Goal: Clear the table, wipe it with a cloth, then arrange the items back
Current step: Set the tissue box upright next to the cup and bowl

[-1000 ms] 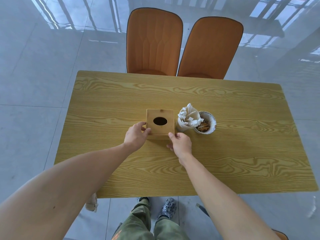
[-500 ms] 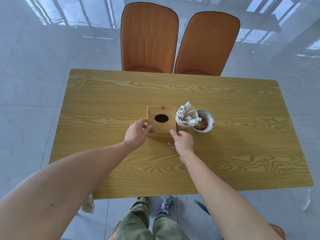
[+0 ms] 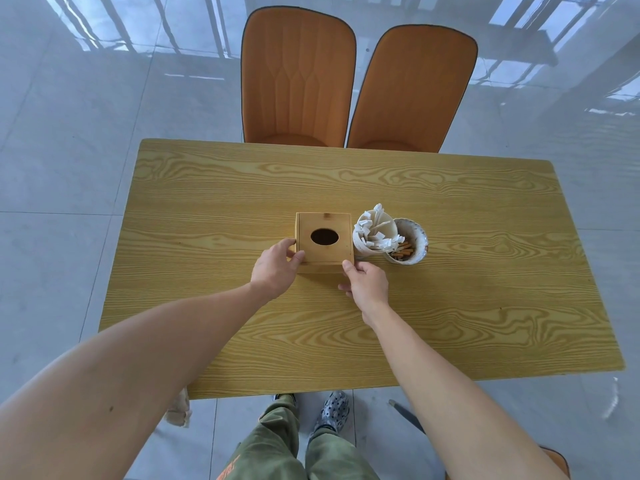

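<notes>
A yellow wooden table (image 3: pixel 450 306) fills the middle of the frame, with its long side running left to right. Two orange chairs (image 3: pixel 353 84) stand side by side at its top edge. Near the middle of the table sits a small wooden box (image 3: pixel 323 242) with a dark oval hole in its top. The box is nearly square, its sides line up with the table edges, and the hole is longer from left to right.

Just to the right of the box, very close, stands a white cup (image 3: pixel 374 233) full of white paper bits. A second white cup (image 3: pixel 410 245) with brown sticks inside touches it on the right. These two cups block the box's right side.

The left hand (image 3: pixel 275 268) curls its fingers around the box's lower left corner. The right hand (image 3: pixel 367 284) pinches the lower right corner. Both hands grip the box, which rests on the table.

A pale cloth (image 3: pixel 178 408) hangs at the table's lower left edge. Green trousers and grey shoes show at the bottom.
</notes>
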